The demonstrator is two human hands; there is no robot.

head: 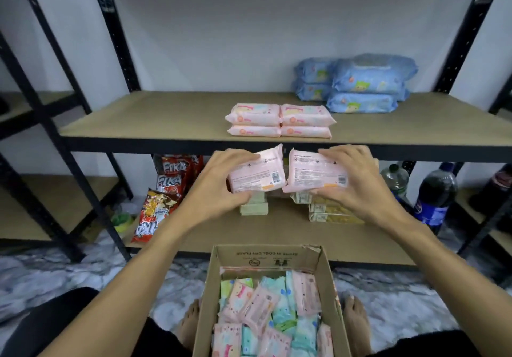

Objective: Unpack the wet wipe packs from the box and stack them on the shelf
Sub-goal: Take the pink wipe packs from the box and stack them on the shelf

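My left hand grips a pink wet wipe pack, its printed back facing me. My right hand grips a second pink pack beside it. Both packs hang just below the front edge of the middle shelf. On that shelf lies a pink stack two packs wide and two high. The open cardboard box sits between my feet, holding several pink, green and blue packs.
Larger blue wipe packs are stacked at the shelf's back right. On the lower shelf are red snack bags, small beige boxes and dark bottles. Black uprights frame the shelf. The floor is marbled.
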